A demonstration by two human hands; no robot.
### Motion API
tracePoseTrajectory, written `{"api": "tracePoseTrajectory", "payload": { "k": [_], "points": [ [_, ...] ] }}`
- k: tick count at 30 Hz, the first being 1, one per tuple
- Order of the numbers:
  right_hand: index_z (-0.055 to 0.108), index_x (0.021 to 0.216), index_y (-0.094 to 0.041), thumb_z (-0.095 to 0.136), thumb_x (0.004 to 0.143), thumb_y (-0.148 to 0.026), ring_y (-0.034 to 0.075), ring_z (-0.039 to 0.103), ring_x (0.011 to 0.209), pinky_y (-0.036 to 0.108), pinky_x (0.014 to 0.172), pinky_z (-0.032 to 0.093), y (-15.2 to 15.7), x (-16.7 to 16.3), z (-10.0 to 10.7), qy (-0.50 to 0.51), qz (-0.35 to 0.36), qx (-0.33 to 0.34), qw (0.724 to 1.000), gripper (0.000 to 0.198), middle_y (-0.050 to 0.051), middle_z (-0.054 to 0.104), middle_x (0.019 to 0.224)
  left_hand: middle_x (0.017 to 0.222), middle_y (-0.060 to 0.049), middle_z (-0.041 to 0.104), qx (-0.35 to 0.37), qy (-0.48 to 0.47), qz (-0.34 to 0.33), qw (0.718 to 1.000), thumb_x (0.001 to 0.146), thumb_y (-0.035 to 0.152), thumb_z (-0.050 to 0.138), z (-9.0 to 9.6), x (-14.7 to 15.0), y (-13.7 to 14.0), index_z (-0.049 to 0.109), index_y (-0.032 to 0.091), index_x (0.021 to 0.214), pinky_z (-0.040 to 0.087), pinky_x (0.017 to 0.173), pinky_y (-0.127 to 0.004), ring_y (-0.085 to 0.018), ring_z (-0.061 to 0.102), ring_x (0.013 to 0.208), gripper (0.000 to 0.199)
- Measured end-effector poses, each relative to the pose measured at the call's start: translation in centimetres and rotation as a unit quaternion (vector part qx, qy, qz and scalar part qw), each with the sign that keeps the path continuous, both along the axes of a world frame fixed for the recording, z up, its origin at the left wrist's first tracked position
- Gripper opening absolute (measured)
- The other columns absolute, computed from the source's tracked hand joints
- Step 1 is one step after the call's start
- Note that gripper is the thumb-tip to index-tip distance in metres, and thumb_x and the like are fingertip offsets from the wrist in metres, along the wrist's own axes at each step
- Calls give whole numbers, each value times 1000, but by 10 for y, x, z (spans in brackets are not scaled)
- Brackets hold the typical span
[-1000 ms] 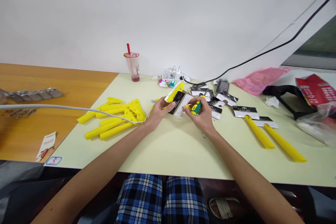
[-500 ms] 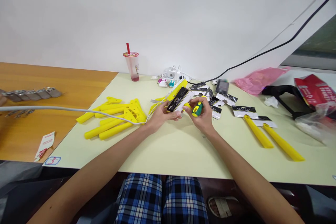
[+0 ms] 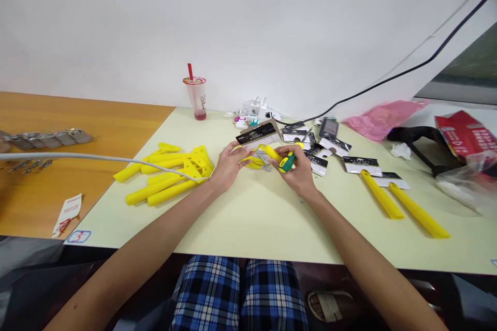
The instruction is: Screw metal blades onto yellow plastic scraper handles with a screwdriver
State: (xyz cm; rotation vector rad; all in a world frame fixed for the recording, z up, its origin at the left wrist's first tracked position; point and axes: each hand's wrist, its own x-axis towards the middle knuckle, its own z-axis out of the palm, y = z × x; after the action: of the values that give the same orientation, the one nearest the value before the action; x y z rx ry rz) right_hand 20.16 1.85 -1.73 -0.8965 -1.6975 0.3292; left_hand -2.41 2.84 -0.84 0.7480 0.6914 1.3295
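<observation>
Upper limbs: the left forearm (image 3: 155,248) and right forearm (image 3: 361,232) are bare over their visible length and taper toward the wrist. The left forearm carries one small round spot toward the elbow end. Left hand (image 3: 225,169) and right hand (image 3: 298,173): bare, ungloved. Lower body: a plaid garment (image 3: 212,295) covers both thighs. Its pattern comprises blue and black checks crossed by narrow white lines. Footwear: one sandal (image 3: 330,306), partly in shadow, has a broad, pale strap across the foot.
</observation>
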Motion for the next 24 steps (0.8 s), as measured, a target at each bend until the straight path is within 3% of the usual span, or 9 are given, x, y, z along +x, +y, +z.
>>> {"api": "tracePoseTrajectory", "payload": {
  "k": [5,8,11,15,20,24],
  "points": [
    [64,113,-29,83,94,-31,23,72,96,37,86,58,2,1,0,-53,7,42,998,27,4,75,111,107,-5,82,-30,-77,-29,996,74,11,89,-3,-5,5,70,20,99,55,109,-37,-22,77,115,33],
    [65,116,-29,72,92,-18,26,73,106,40,88,57,3,3,-3,-84,-1,56,995,27,6,74,117,125,-10,81,-27,-79,-49,995,78,15,81,-1,-7,6,73,20,100,54,115,-39,-26,72,130,24],
    [68,117,-29,63,84,-6,29,70,112,45,93,56,5,7,-7,-119,-27,74,990,41,8,74,122,136,-15,78,-33,-56,-65,996,84,27,77,2,-9,5,77,18,109,58,109,-42,-31,67,138,27],
    [71,114,-30,59,77,1,29,69,110,49,97,52,8,10,-10,-144,-53,105,983,50,7,76,122,136,-14,78,-65,-56,-78,993,90,37,76,6,-9,4,79,17,115,61,100,-39,-29,71,128,32],
    [73,117,-29,57,77,-1,29,70,114,46,93,56,9,10,-8,-120,-47,98,987,52,8,76,124,139,-15,75,-78,-69,-104,989,97,47,74,8,-6,0,77,16,120,64,91,-33,-26,73,122,39],
    [72,120,-28,61,78,-6,25,74,96,38,82,58,7,10,-7,-126,-50,79,988,49,6,80,118,134,-15,77,-77,-77,-117,987,99,42,73,8,-7,-1,74,16,117,66,86,-32,-27,76,119,31]
  ]
}}
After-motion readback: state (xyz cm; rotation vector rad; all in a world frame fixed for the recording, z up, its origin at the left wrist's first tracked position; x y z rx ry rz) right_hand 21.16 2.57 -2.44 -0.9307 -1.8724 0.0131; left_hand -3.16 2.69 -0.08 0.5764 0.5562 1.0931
